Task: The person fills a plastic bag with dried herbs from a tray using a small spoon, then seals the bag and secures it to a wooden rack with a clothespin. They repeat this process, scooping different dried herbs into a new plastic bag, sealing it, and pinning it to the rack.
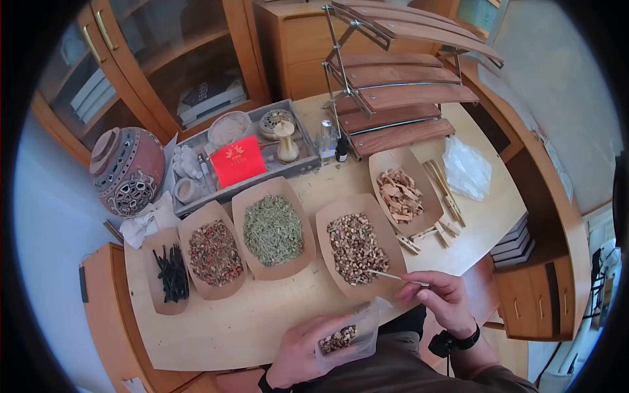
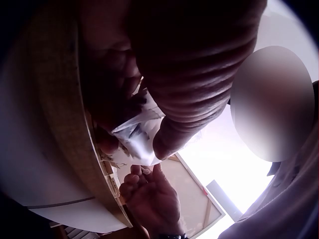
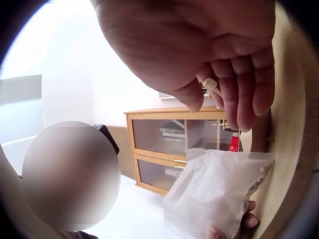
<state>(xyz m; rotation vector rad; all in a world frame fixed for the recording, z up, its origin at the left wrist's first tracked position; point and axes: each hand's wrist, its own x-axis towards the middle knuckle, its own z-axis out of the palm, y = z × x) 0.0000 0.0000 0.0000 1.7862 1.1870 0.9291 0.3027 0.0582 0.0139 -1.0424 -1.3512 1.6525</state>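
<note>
My left hand (image 1: 300,350) holds a translucent pouch (image 3: 214,191) near my lap, its mouth open upward. Chopped brown and cream pieces (image 1: 339,338) lie inside it. Between thumb and fingers, my right hand (image 1: 443,300) pinches a thin pale stick-like tool (image 1: 388,275). The tool's far end reaches into the pile in a brown paper tray (image 1: 377,217), among similar chopped pieces (image 1: 356,247); that end's shape is hidden. In the right wrist view, the handle end (image 3: 210,84) shows between the fingers, above the pouch.
Other paper trays hold wood chips (image 1: 400,195), green dried herb (image 1: 272,229), a reddish mix (image 1: 215,252) and black strips (image 1: 171,274). Beyond stand a grey tray (image 1: 298,169) with a red packet (image 1: 237,162) and a tiered wooden rack (image 1: 400,134). Wooden tongs (image 1: 445,193) and a plastic bag (image 1: 467,168) lie right.
</note>
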